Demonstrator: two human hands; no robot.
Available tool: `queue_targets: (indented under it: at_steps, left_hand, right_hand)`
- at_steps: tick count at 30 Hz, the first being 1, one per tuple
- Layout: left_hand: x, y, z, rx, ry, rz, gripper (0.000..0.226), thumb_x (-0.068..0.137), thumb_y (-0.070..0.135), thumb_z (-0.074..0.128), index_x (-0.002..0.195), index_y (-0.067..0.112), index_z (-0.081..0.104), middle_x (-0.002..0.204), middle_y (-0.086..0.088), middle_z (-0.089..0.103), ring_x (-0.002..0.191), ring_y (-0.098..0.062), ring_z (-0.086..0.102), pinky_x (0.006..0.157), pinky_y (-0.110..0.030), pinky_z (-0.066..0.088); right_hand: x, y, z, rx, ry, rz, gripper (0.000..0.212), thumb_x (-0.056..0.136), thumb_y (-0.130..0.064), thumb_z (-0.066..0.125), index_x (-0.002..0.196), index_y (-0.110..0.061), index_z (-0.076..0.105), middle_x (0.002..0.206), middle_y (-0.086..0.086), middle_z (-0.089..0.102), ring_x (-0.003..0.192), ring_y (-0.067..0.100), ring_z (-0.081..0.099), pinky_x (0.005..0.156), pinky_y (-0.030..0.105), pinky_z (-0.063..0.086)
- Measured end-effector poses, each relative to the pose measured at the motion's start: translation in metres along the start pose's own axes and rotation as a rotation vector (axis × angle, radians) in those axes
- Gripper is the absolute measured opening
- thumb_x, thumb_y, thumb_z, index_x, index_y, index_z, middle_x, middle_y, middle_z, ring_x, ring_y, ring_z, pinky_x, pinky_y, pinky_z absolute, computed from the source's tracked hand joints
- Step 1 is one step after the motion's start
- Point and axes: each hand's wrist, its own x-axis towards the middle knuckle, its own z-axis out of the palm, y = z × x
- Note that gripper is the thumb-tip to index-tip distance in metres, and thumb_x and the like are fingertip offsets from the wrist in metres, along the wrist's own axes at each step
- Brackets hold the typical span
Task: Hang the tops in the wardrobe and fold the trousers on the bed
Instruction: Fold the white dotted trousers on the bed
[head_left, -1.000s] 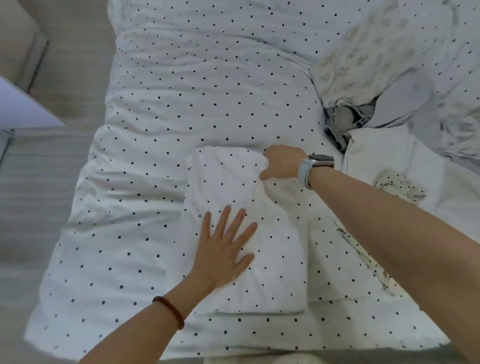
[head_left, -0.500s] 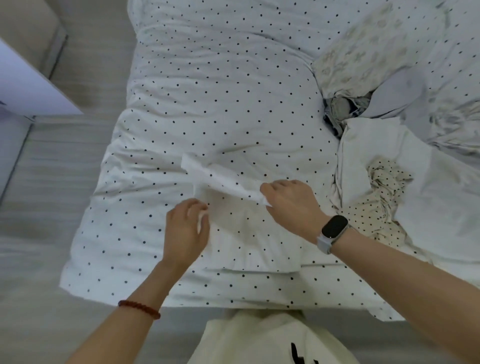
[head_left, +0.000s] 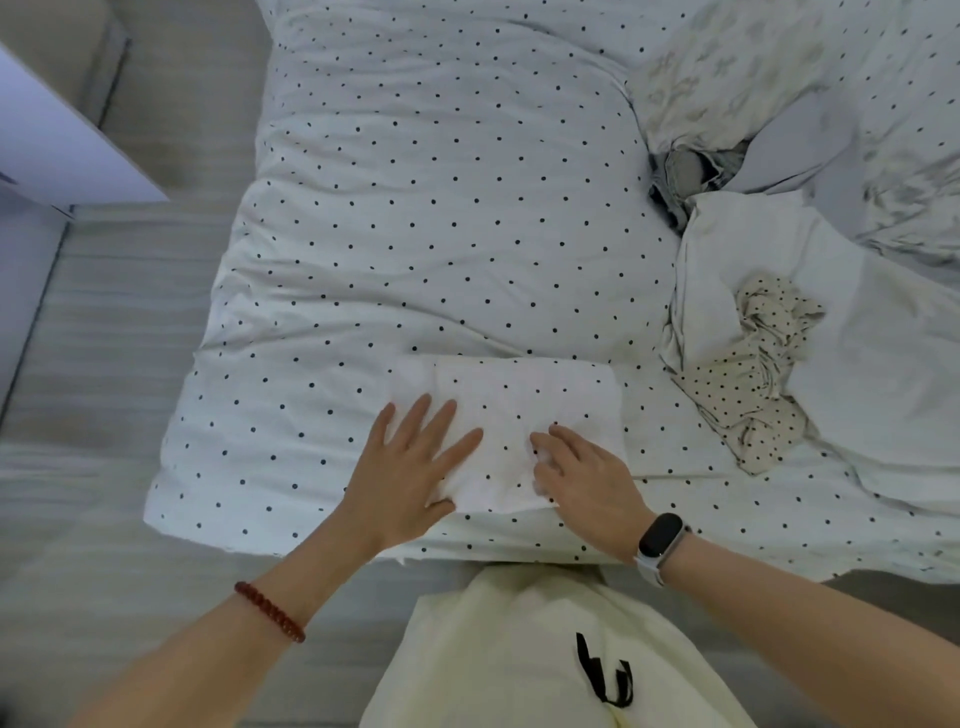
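White trousers (head_left: 524, 415) lie folded into a small rectangle near the front edge of the bed (head_left: 415, 208), which has a white cover with black dots. My left hand (head_left: 410, 467) lies flat with spread fingers on the left side of the fold. My right hand (head_left: 582, 478) rests on its right front corner with fingers bent, touching the cloth. A heap of unfolded clothes lies at the right: a white garment (head_left: 857, 364), a cream dotted garment (head_left: 748, 379) and grey denim (head_left: 685, 182).
A patterned quilt (head_left: 779, 62) is bunched at the far right. Grey wood floor (head_left: 78, 389) runs along the bed's left side, with a white furniture panel (head_left: 57, 140) at the upper left. My cream top (head_left: 519, 665) shows at the bottom.
Both hands lifted the far end of the white trousers and folded it toward me, making a shorter rectangle. The hands now lie on top of the fold.
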Motion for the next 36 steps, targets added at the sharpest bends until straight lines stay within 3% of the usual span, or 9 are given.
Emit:
queue_targets:
  at_steps: [2,7,10,14,19,25,31,34,36]
  left_hand:
    - [-0.008,0.002,0.011,-0.028,-0.023,-0.042,0.095,0.057,0.044,0.081,0.139,0.029,0.036,0.142,-0.015,0.045,0.128,-0.041,0.044,0.096,-0.059,0.041]
    - [-0.019,-0.005,0.026,-0.057,-0.091,-0.094,0.092,0.055,0.04,0.084,0.135,0.028,0.041,0.142,-0.011,0.045,0.131,-0.038,0.04,0.093,-0.057,0.044]
    - [-0.029,-0.019,0.036,-0.091,-0.103,-0.124,0.075,0.066,0.052,0.07,0.13,0.022,0.045,0.146,-0.006,0.037,0.135,-0.034,0.03,0.091,-0.058,0.045]
    - [-0.038,-0.021,0.043,-0.234,-0.046,-0.217,0.057,0.073,0.058,0.047,0.111,0.016,0.056,0.136,-0.012,0.049,0.117,-0.034,0.046,0.074,-0.046,0.052]
    - [-0.039,-0.005,0.039,-0.532,0.177,-0.546,0.051,0.073,0.053,0.05,0.095,0.009,0.064,0.108,-0.01,0.058,0.101,-0.026,0.05,0.077,-0.039,0.041]
    - [0.026,-0.008,0.008,-0.672,0.353,-0.775,0.04,0.082,0.039,0.06,0.1,0.003,0.063,0.099,-0.012,0.059,0.091,-0.03,0.056,0.078,-0.043,0.049]
    - [0.083,-0.023,-0.004,-0.543,0.022,-0.893,0.031,0.093,0.032,0.051,0.107,0.006,0.06,0.1,-0.009,0.06,0.095,-0.028,0.056,0.077,-0.035,0.044]
    - [0.088,-0.027,-0.004,-0.527,-0.066,-0.933,0.022,0.094,0.02,0.044,0.095,0.008,0.061,0.089,-0.009,0.062,0.086,-0.029,0.058,0.066,-0.03,0.039]
    - [0.09,-0.034,-0.006,-0.715,-0.061,-1.033,0.024,0.093,0.015,0.044,0.074,0.01,0.057,0.07,-0.006,0.054,0.07,-0.026,0.052,0.06,-0.027,0.036]
  right_hand:
    - [-0.003,-0.005,0.009,-0.005,-0.012,0.009,0.008,0.075,-0.012,0.038,0.083,-0.014,0.037,0.101,0.012,0.069,0.094,0.036,0.066,0.059,0.031,0.057]
    - [-0.008,-0.013,0.029,0.019,-0.295,0.066,0.028,0.054,-0.022,0.084,0.068,-0.013,0.061,0.111,0.013,0.065,0.103,0.036,0.063,0.046,0.028,0.053]
    - [-0.022,-0.008,0.039,0.069,-0.355,0.023,0.022,0.074,-0.041,0.062,0.069,-0.02,0.066,0.133,0.011,0.054,0.122,0.032,0.052,0.066,0.032,0.057]
    - [-0.036,0.0,0.046,0.11,-0.276,0.041,0.038,0.086,-0.035,0.036,0.068,-0.019,0.065,0.141,0.007,0.046,0.133,0.026,0.041,0.088,0.036,0.052]
    - [-0.029,-0.007,0.035,0.436,0.004,0.497,0.032,0.09,-0.028,0.043,0.099,-0.008,0.067,0.122,0.012,0.056,0.11,0.026,0.058,0.069,0.036,0.056]
    - [0.011,0.01,0.026,0.572,0.185,0.988,0.038,0.095,-0.02,0.048,0.13,-0.008,0.044,0.13,0.011,0.039,0.118,0.025,0.043,0.087,0.032,0.042]
    - [0.04,0.036,0.02,0.658,0.134,1.275,0.042,0.098,-0.028,0.042,0.135,-0.008,0.039,0.135,0.012,0.039,0.123,0.026,0.041,0.087,0.035,0.04]
    - [0.044,0.044,0.019,0.709,0.098,1.302,0.034,0.096,-0.025,0.045,0.124,-0.005,0.046,0.126,0.012,0.049,0.117,0.027,0.045,0.085,0.034,0.039]
    - [0.044,0.047,0.018,0.733,0.101,1.333,0.027,0.096,-0.024,0.047,0.115,-0.006,0.049,0.115,0.011,0.054,0.108,0.027,0.05,0.08,0.033,0.04]
